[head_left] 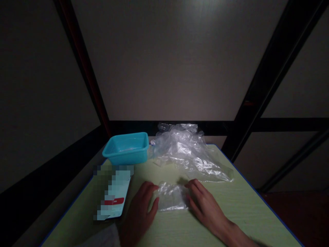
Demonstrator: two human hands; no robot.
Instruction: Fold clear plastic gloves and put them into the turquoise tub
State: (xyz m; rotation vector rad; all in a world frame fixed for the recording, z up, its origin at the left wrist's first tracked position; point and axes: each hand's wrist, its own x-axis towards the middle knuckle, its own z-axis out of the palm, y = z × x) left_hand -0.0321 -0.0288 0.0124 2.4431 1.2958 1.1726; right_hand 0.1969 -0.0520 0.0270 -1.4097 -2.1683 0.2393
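Observation:
A small folded clear plastic bag (171,197) lies on the pale green table (244,219) in front of me. My left hand (141,209) rests at its left edge, fingers curled against the plastic. At the bag's right edge my right hand (203,202) presses with its fingertips bent down onto it. Both hands pinch or hold the bag flat between them.
A heap of loose clear plastic bags (187,152) lies behind the hands toward the table's far edge. A turquoise plastic tub (127,148) stands at the far left. A blurred-out card or packet (114,192) lies left of my left hand. Dark frame bars rise behind.

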